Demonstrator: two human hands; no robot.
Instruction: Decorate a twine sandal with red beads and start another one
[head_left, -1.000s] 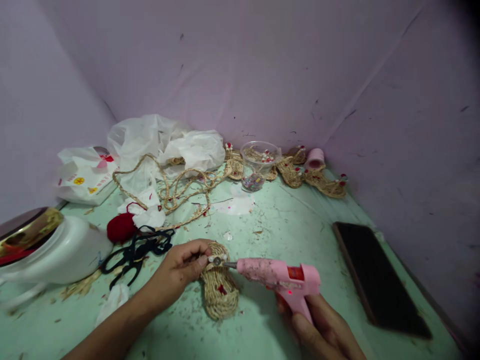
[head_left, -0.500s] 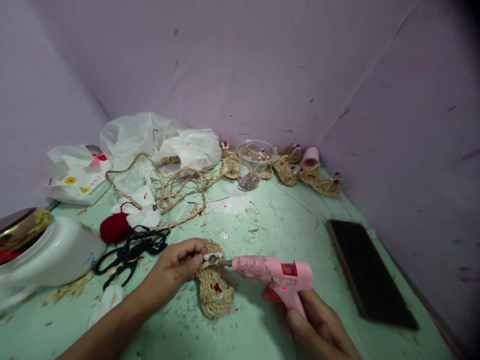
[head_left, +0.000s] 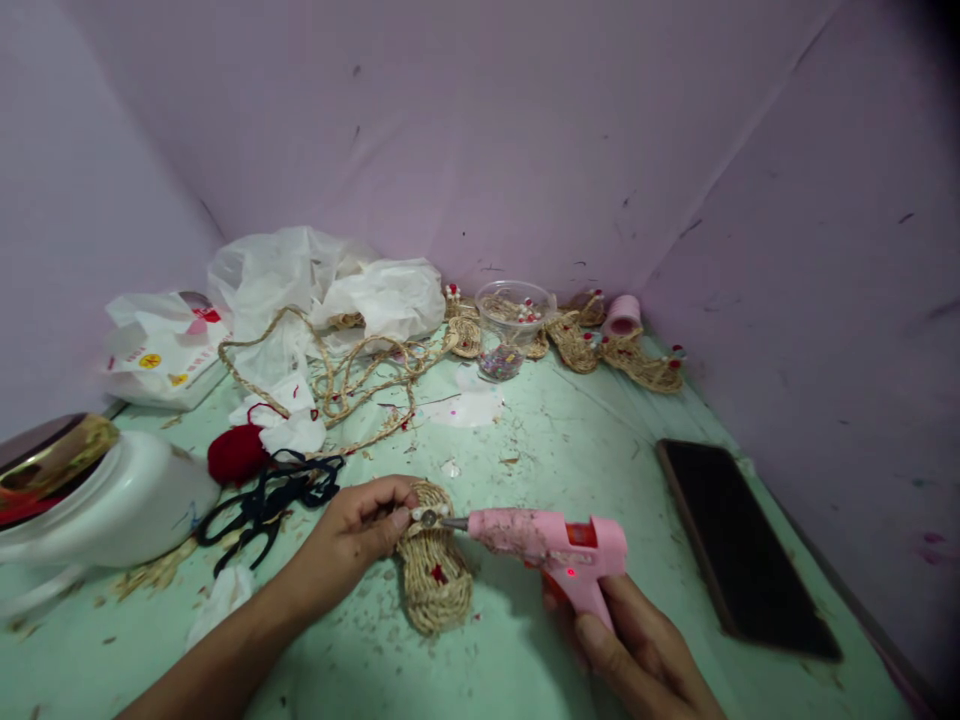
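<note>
My left hand (head_left: 371,535) pinches the strap of a small woven straw slipper (head_left: 437,590) lying on the table. White beads and a round grey piece (head_left: 429,518) sit on the strap, and a small red star (head_left: 439,573) marks the sole. In my right hand (head_left: 637,640) is a pink hot glue gun (head_left: 544,540), its red light lit. The metal nozzle points left and reaches the right side of the strap, by the beads. Whether glue is coming out is too small to see. My right fingers wrap the handle, partly hiding the orange trigger.
Dark-handled scissors (head_left: 255,515), a red yarn ball (head_left: 236,455) and a white pot (head_left: 154,500) are at left. Straw rope (head_left: 352,385) and plastic bags (head_left: 300,270) lie behind. A clear tub (head_left: 514,310) and more slippers (head_left: 641,365) line the wall. A phone (head_left: 742,545) lies right.
Less of the orange trigger shows beneath the glue gun now. The whole scene has shifted slightly to the right, while the nozzle stays at the strap.
</note>
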